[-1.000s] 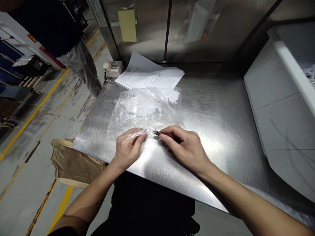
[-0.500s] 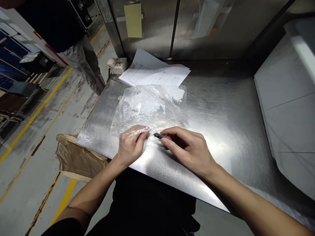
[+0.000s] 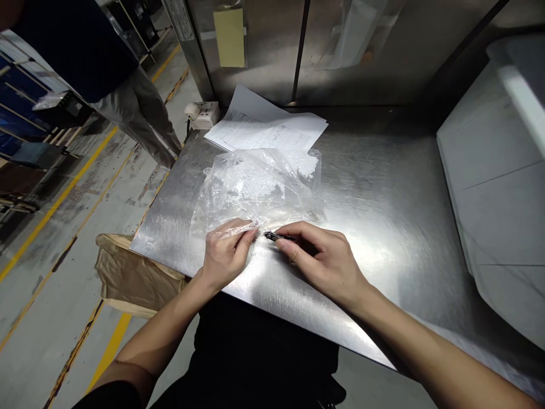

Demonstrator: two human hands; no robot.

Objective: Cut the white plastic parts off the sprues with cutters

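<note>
A clear plastic bag [image 3: 255, 184] with white flakes or small white pieces in it lies flat on the metal table. My left hand [image 3: 227, 250] is closed at the near edge of the bag, pinching its gathered film between thumb and fingers. Some film lies over those fingers. Between the thumb and fingers of my right hand [image 3: 326, 255] is a small black clipper [image 3: 275, 236], its tip pointing left at the pinched film, just beside my left fingertips. Whether the tip touches the film I cannot tell.
Printed sheets [image 3: 268, 125] lie behind the bag, beside a white power socket [image 3: 205, 115]. A large grey bin [image 3: 498, 187] stands on the right of the steel table [image 3: 374, 170]. An open brown paper bag [image 3: 138, 278] is below the left edge. A person [image 3: 131, 108] stands at the far left.
Both hands keep their grips and have barely moved. The clipper's tip is slightly further left. The person at the far left has shifted a little.
</note>
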